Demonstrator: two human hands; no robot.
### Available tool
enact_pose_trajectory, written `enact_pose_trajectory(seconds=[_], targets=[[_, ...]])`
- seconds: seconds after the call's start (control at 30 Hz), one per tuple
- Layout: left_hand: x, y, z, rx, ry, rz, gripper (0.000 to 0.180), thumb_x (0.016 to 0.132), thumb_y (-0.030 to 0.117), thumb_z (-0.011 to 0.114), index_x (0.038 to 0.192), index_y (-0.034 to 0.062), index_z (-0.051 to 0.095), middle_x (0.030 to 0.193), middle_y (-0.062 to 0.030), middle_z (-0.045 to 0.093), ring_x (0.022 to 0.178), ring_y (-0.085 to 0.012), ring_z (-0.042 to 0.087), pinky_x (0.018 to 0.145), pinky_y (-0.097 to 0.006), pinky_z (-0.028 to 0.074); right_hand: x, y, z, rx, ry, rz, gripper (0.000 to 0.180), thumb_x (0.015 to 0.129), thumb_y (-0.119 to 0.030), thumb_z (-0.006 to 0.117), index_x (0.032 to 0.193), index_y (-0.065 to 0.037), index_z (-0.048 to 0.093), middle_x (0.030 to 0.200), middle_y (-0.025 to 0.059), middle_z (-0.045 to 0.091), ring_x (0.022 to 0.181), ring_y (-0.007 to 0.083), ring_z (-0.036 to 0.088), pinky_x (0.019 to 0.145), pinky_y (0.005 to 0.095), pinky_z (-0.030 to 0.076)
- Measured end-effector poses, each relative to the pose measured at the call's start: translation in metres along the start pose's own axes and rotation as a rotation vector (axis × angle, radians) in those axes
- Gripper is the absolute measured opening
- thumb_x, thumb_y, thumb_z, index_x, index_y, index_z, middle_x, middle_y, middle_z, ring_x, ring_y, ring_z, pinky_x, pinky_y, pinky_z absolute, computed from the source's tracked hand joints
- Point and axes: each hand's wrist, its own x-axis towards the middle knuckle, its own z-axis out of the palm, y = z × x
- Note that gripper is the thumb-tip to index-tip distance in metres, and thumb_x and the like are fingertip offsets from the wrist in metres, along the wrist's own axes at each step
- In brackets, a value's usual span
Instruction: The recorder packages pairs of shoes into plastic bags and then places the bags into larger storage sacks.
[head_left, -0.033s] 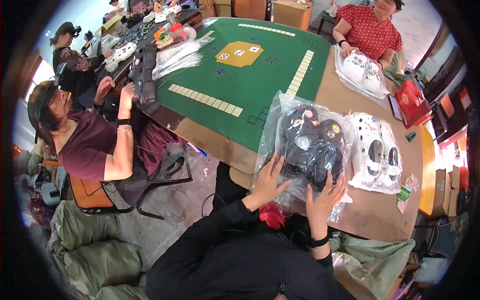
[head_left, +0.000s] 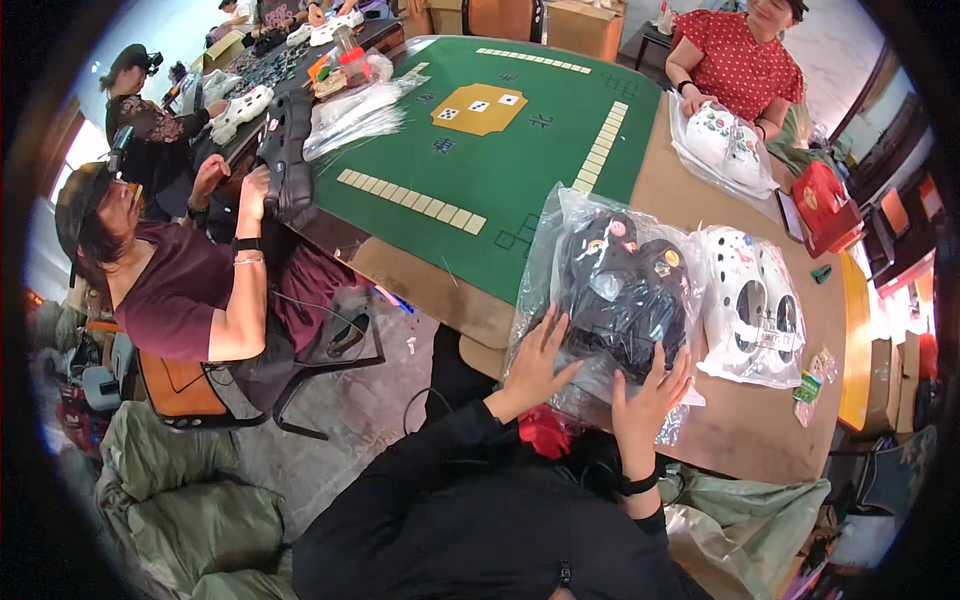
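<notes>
A pair of black clogs [head_left: 625, 285] decorated with small colourful charms lies inside a clear plastic bag [head_left: 537, 262] at the table's near edge. My left hand [head_left: 537, 362] rests on the bag's near left part, fingers spread. At the near right part, my right hand [head_left: 648, 395] lies on the plastic, its fingers also stretched out. Neither hand grips anything. Just right of this bag is a second clear bag holding white clogs [head_left: 742, 275] with charms.
Mahjong tiles [head_left: 412, 202] line the green mat [head_left: 400, 160]. Across the table, a person in red [head_left: 745, 70] handles bagged white clogs [head_left: 722, 140]. A seated person [head_left: 190, 280] at left holds black clogs [head_left: 288, 150]. A red bag [head_left: 825, 205] and small packet [head_left: 812, 385] lie at right.
</notes>
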Motion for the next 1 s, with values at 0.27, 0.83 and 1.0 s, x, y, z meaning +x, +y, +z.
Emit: enact_pose_trajectory(seconds=[0.27, 0.83, 1.0], targets=[[0.0024, -0.0002, -0.0014, -0.019, 0.019, 0.054, 0.088, 0.082, 0.026, 0.071, 0.149, 0.0015, 0.019, 0.149, -0.0238, 0.03, 0.129, -0.041, 0.04, 0.106, -0.045, 0.035, 0.0017, -0.0004, -0.0012, 0.012, 0.016, -0.02, 0.071, 0.08, -0.028, 0.07, 0.141, -0.009, 0.038, 0.15, 0.0241, 0.023, 0.14, 0.0429, 0.019, 0.113, 0.0586, 0.014], [-0.0002, -0.006, 0.0024, 0.004, 0.042, 0.043, 0.089, 0.08, 0.026, 0.074, 0.148, -0.0004, 0.023, 0.148, -0.0228, 0.034, 0.128, -0.0404, 0.042, 0.105, -0.045, 0.035, -0.0001, -0.0016, -0.0021, 0.068, -0.026, 0.025, 0.07, 0.079, -0.025, 0.071, 0.139, -0.009, 0.04, 0.149, 0.0268, 0.023, 0.138, 0.0472, 0.021, 0.109, 0.0595, 0.02], [0.0013, -0.0022, 0.0043, -0.01, 0.015, 0.054, 0.089, 0.08, 0.022, 0.073, 0.148, -0.0008, 0.021, 0.147, -0.025, 0.034, 0.129, -0.0415, 0.041, 0.105, -0.047, 0.034, -0.0001, -0.0008, -0.0035, 0.065, -0.033, 0.051, 0.069, 0.077, -0.026, 0.072, 0.137, -0.009, 0.042, 0.149, 0.0273, 0.023, 0.137, 0.0484, 0.022, 0.108, 0.0588, 0.021]])
